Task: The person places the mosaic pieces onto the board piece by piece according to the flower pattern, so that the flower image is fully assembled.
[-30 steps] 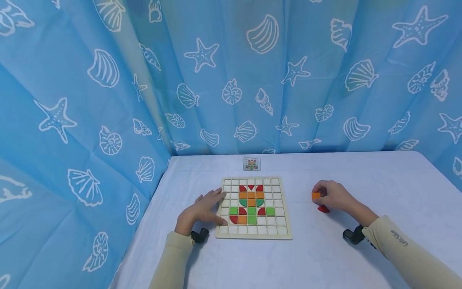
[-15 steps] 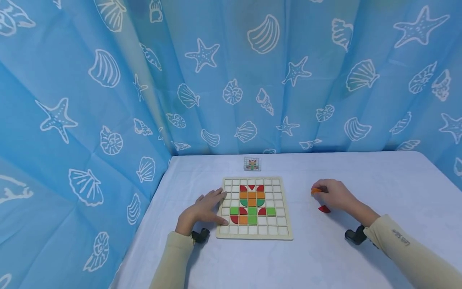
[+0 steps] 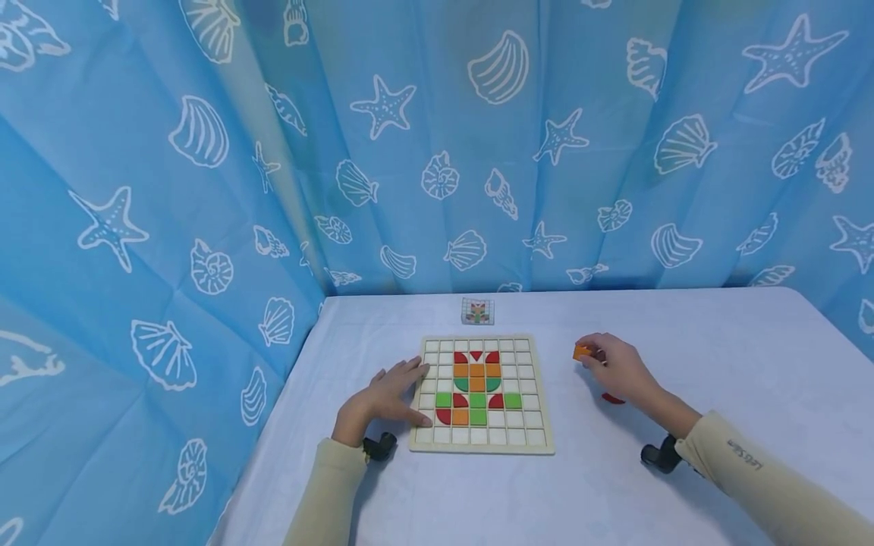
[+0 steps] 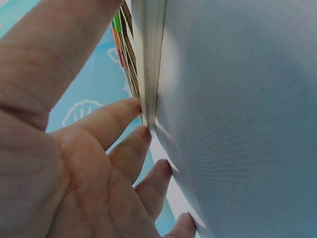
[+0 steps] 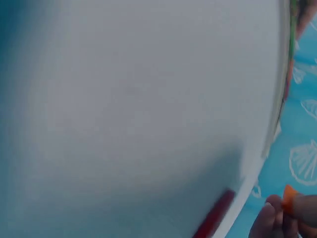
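Note:
My right hand (image 3: 620, 370) pinches an orange tile (image 3: 583, 353) between thumb and fingers, raised over the cloth to the right of the board. In the right wrist view the same orange tile (image 5: 289, 198) shows at the fingertips. Below that hand a red tile (image 3: 612, 399) lies on the cloth, partly covered by the hand. My left hand (image 3: 391, 396) rests with fingers spread on the left edge of the wooden grid board (image 3: 481, 447). Red, orange and green tiles form a flower pattern in its cells. The left wrist view shows the fingertips (image 4: 143, 131) against the board's side.
A small pattern card (image 3: 477, 311) with a similar flower picture stands behind the board. White cloth (image 3: 710, 341) covers the table. Behind and to the left hangs a blue curtain (image 3: 437, 114) printed with shells and starfish.
My right hand has turned the orange tile and moved left and slightly away from me, toward the board. The red tile stays in place, and my left hand has not moved.

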Demonstrator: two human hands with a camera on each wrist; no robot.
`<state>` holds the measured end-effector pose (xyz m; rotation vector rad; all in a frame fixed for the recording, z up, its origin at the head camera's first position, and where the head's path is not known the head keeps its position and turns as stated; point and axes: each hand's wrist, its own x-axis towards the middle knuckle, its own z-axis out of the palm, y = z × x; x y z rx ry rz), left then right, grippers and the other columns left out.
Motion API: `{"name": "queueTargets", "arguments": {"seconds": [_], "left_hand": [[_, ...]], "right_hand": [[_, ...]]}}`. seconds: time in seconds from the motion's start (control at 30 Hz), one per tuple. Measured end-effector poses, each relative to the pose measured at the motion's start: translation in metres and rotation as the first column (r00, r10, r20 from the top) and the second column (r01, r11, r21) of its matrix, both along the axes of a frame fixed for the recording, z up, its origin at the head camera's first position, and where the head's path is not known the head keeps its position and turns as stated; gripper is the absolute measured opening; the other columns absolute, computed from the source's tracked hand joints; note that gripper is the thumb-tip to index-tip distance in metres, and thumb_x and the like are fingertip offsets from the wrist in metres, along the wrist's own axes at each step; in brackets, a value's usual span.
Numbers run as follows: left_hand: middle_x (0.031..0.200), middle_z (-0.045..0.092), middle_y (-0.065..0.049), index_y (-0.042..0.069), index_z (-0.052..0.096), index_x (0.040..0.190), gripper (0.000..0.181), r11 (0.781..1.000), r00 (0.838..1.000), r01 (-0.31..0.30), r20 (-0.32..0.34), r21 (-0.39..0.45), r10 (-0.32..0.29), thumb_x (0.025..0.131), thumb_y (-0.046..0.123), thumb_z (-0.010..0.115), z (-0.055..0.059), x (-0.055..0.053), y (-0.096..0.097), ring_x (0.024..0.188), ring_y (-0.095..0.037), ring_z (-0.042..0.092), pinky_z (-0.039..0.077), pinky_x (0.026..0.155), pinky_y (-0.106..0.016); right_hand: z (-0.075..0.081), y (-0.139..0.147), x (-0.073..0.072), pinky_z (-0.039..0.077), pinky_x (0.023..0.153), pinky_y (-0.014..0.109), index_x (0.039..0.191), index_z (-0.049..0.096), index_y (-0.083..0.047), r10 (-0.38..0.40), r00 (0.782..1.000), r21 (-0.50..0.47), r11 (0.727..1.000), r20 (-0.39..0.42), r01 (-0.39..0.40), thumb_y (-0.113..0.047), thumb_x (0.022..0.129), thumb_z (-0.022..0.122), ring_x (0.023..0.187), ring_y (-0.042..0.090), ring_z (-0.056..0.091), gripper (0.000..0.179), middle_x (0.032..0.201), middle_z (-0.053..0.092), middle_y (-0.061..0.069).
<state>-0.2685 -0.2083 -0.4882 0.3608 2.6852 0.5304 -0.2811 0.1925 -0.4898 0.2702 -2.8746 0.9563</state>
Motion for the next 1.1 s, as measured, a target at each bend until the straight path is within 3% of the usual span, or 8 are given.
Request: {"name": "queueTargets", "arguments": {"seconds": [0.3, 0.67, 1.1], "left_hand": [[0.166, 0.02, 0.0, 0.024, 0.03, 0.157, 0.105, 1.0, 1.0, 0.002, 0.01, 0.009, -0.002, 0.072, 0.05, 0.084, -0.004, 0.001, 0.002, 0.154, -0.027, 0.014, 0.009, 0.124, -0.059], [0.166, 0.019, 0.0, 0.024, 0.03, 0.157, 0.104, 1.0, 1.0, -0.001, 0.0, 0.001, 0.001, 0.072, 0.05, 0.084, -0.003, -0.002, -0.001, 0.154, -0.028, 0.013, 0.009, 0.124, -0.058], [0.167, 0.019, 0.0, 0.024, 0.029, 0.157, 0.105, 1.0, 1.0, 0.0, 0.009, 0.0, 0.0, 0.072, 0.049, 0.084, 0.0, -0.002, -0.002, 0.154, -0.027, 0.012, 0.007, 0.124, -0.059]], "right_hand": [[-0.005, -0.026, 0.012, 0.053, 0.072, 0.031, 0.099, 0.069, -0.008, 0.109, 0.993, 0.053, 0.992, 0.049, -0.111, -0.006, 0.086, 0.073, 0.078, 0.016, 0.056, 0.014, 0.085, 0.067, 0.001], [0.003, -0.06, 0.019, 0.051, 0.068, 0.023, 0.098, 0.069, -0.012, 0.176, 0.976, -0.04, 0.984, 0.129, -0.172, -0.011, 0.089, 0.071, 0.079, 0.014, 0.054, 0.009, 0.085, 0.064, -0.002], [0.006, -0.079, 0.025, 0.052, 0.069, 0.019, 0.097, 0.066, -0.013, 0.262, 0.951, -0.102, 0.963, 0.161, -0.248, -0.013, 0.09, 0.071, 0.079, 0.012, 0.056, 0.009, 0.084, 0.062, -0.004]]}}
